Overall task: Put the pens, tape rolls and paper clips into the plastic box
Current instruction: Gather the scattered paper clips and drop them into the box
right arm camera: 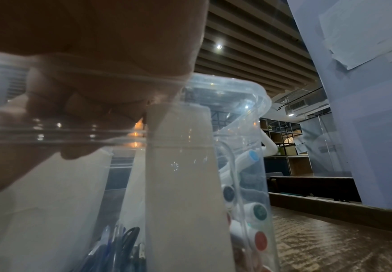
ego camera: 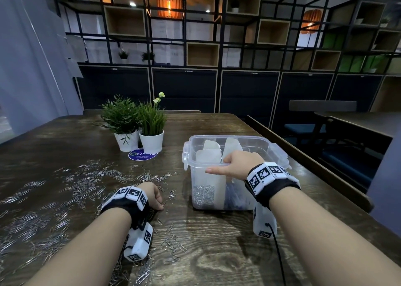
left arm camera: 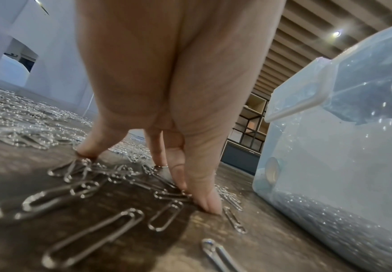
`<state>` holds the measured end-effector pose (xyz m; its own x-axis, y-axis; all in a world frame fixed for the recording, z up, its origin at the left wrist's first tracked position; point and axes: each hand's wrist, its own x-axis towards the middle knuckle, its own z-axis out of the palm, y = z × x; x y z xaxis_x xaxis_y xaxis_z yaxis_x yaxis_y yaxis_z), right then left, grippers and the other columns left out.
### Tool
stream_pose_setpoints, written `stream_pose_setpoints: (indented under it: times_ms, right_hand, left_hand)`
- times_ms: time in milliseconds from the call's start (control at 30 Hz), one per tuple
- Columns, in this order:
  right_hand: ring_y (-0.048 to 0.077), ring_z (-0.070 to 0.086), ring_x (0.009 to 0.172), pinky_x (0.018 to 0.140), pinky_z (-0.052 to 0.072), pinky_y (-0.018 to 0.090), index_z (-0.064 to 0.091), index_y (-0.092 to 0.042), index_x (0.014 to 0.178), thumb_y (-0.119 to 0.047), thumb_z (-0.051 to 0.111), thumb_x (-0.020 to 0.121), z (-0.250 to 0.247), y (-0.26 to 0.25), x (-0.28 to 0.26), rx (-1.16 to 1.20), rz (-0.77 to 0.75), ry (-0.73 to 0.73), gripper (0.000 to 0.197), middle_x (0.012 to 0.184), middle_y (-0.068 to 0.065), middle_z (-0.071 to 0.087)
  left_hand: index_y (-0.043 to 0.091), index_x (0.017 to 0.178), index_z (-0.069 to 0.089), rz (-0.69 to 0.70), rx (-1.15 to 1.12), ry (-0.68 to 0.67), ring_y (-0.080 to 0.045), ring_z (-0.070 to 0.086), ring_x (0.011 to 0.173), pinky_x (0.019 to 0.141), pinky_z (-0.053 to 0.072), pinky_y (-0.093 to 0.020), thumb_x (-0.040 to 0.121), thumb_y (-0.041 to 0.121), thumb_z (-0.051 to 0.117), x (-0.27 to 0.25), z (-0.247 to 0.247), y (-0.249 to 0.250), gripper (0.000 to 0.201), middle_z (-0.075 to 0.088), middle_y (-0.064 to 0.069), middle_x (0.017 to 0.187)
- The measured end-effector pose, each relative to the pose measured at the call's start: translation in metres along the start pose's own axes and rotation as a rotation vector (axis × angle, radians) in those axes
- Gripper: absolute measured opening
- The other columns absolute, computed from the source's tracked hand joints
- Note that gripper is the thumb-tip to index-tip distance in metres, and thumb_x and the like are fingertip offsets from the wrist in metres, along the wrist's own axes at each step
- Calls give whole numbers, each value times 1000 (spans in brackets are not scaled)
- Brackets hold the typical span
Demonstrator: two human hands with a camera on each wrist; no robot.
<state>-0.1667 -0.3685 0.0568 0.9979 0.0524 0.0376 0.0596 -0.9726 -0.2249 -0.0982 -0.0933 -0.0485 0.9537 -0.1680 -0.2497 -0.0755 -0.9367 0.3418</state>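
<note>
Several silver paper clips (ego camera: 97, 177) lie scattered over the left and near part of the wooden table (ego camera: 217, 242). My left hand (ego camera: 160, 205) stands fingertips-down among them, thumb and fingers (left arm camera: 199, 195) pinching in on a small cluster of clips (left arm camera: 120, 171). The clear plastic box (ego camera: 217, 136) stands open to the right, with white dividers (ego camera: 208, 155). Its left compartment holds a pile of clips (ego camera: 204, 195), and pens (right arm camera: 120, 239) and markers (right arm camera: 260, 211) stand further right. My right hand (ego camera: 225, 166) grips the near rim, fingers (right arm camera: 73, 128) curled inside, thumb along the outside.
Two potted plants in white pots (ego camera: 127, 140) (ego camera: 152, 141) stand behind the clips, on a blue round sticker (ego camera: 142, 155). The table's right edge (ego camera: 314, 166) runs close beside the box. A black cable (ego camera: 278, 253) hangs from my right wrist.
</note>
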Motion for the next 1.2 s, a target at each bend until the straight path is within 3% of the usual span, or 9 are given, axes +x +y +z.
stream_pose_setpoints:
  times_ms: [167,233,333,433,567,733,833,967,1200]
  right_hand:
    - [11,52,64,68,40,28,40,-27,56,-91,46,65,1,0,-1,-13,-6,8,65,55,-13,48]
    - [11,53,67,68,40,27,41,-30,57,-90,47,66,0,0,-2,-10,-8,11,61,57,-14,49]
    - [11,55,68,69,43,27,44,-28,58,-91,46,65,0,-1,-2,-7,-11,11,63,57,-13,52]
    - [12,55,68,69,44,27,44,-28,57,-92,45,64,0,0,-1,-7,-13,14,64,57,-13,51]
    - [12,58,72,79,47,30,46,-27,58,-92,43,65,0,0,-2,-32,-19,19,66,60,-12,54]
    - [12,59,71,74,46,29,48,-25,60,-92,42,66,0,0,-3,-41,-21,14,67,62,-11,57]
    - [11,57,69,71,45,28,48,-27,58,-92,43,66,-1,-1,-4,-36,-16,8,65,60,-11,55]
    - [10,58,70,76,47,30,50,-28,59,-92,43,66,-1,-1,-4,-40,-13,7,65,61,-11,57]
    - [10,54,67,79,47,31,45,-29,58,-91,43,67,0,0,-3,-47,-14,12,63,57,-12,51]
  left_hand:
    - [22,71,59,6,72,-9,-1,52,63,54,37,-8,83,24,73,0,1,5,18,58,20,60]
    - [23,71,60,0,127,-26,-5,52,72,52,33,-6,87,25,68,-1,3,8,18,62,14,73]
    - [12,100,72,8,178,-34,-7,54,82,55,34,-6,90,24,62,-3,4,12,18,69,-1,97]
    - [11,106,71,8,179,-24,-12,61,90,67,41,-14,90,24,60,-8,2,14,23,70,-3,110]
    - [13,92,73,12,159,21,-16,65,92,82,46,-21,86,22,67,-10,3,10,12,72,-2,101]
    - [15,93,73,-4,146,53,-9,54,80,65,39,-17,87,23,68,-14,5,6,11,71,-1,98]
    - [22,74,66,16,140,83,-8,54,80,56,36,-12,84,20,70,-14,5,4,11,66,3,84]
    - [23,74,54,15,39,124,-9,55,76,62,39,-15,79,10,73,-10,9,2,23,57,9,74]
    - [18,88,70,54,162,35,-6,56,80,73,41,-14,85,11,64,-9,7,4,10,72,1,99]
